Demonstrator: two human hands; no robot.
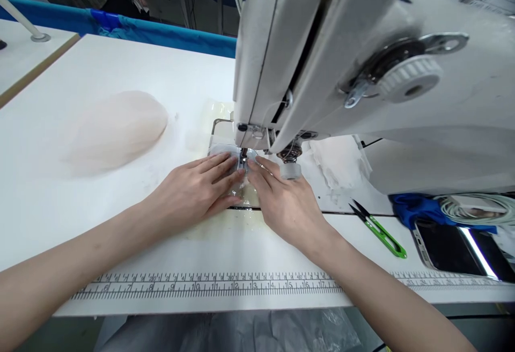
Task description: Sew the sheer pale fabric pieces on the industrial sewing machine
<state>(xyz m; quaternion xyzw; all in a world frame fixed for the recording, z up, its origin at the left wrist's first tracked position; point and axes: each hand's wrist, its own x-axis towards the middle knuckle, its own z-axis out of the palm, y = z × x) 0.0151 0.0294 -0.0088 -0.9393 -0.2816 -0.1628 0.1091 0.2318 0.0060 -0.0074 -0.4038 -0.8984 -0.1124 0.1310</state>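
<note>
Under the needle and presser foot (243,160) of a white sewing machine (257,51) lies a small piece of pale, whitish fabric (221,149), mostly covered by my fingers. My left hand (197,185) rests on it from the left, its fingers stretched out and a little apart, thumb toward the front. On the other side, my right hand (285,202) presses down close to the presser foot with its fingers extended. The machine's lower knob partly overlaps that hand, and its thumb is hidden. Both hands' fingertips nearly meet around the foot.
A sheer beige cup-shaped fabric piece (116,132) lies at left. Behind my right hand are stacked white fabric pieces (340,161). Green thread snips (380,229), a phone (462,250) and a coiled cable (475,207) lie at right. A ruler strip (209,286) runs along the front edge.
</note>
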